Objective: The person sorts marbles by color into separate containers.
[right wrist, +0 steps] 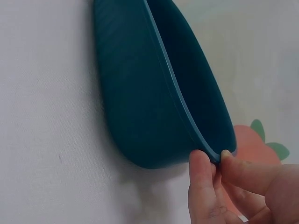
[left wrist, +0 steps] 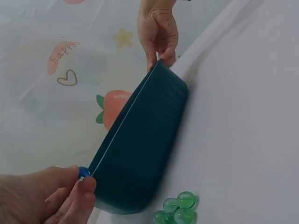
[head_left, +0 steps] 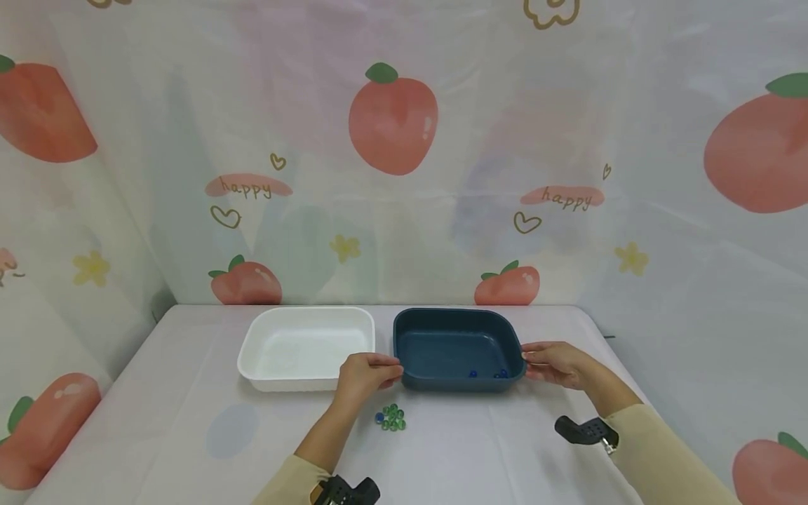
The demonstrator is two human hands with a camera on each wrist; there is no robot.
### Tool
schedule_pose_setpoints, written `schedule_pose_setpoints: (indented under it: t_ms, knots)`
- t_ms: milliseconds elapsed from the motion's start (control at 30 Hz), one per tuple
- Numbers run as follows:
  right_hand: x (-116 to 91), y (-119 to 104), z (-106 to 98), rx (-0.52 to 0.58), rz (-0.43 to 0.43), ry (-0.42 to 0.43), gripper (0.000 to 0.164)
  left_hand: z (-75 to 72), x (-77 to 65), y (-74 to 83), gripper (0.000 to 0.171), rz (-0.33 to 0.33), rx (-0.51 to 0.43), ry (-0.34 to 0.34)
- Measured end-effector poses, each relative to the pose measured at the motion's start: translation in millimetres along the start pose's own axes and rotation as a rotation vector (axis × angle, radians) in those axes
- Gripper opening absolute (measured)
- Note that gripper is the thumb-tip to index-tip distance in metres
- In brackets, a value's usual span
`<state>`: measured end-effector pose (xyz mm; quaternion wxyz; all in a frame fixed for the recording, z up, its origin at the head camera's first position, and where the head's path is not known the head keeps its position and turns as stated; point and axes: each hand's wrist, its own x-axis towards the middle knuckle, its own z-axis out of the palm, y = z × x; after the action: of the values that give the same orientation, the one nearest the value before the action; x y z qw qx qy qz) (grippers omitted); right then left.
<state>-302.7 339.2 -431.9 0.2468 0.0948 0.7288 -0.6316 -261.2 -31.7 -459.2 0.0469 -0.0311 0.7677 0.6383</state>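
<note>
A blue glass marble [left wrist: 83, 172] is pinched between the thumb and fingers of my left hand [head_left: 369, 372], right at the left rim of the dark blue rectangular tray [head_left: 435, 383]. In the head view this marble is hidden by the fingers. My right hand [head_left: 558, 363] pinches the tray's right rim; its thumb and fingers [right wrist: 200, 169] show on either side of the edge in the right wrist view. Several blue marbles [head_left: 503, 373] lie inside the tray, toward its front right. In front of it, green marbles [head_left: 393, 424] cluster on the table with one blue marble [head_left: 379, 418].
Left of the dark tray stands a white rectangular tray [head_left: 290, 385], with nothing visible inside. Both sit toward the back of a table with a white cloth [head_left: 158, 428]. A fruit-printed curtain [head_left: 404, 210] hangs behind and along the sides.
</note>
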Motion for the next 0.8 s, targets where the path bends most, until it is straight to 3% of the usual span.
schedule_pose_setpoints:
  t_ms: [800]
  knots:
    - [-2.1,1.5,0.6,-0.003,0.0,0.03,0.049,14.1,11.1,13.1,0.018,-0.005,0.028,-0.021]
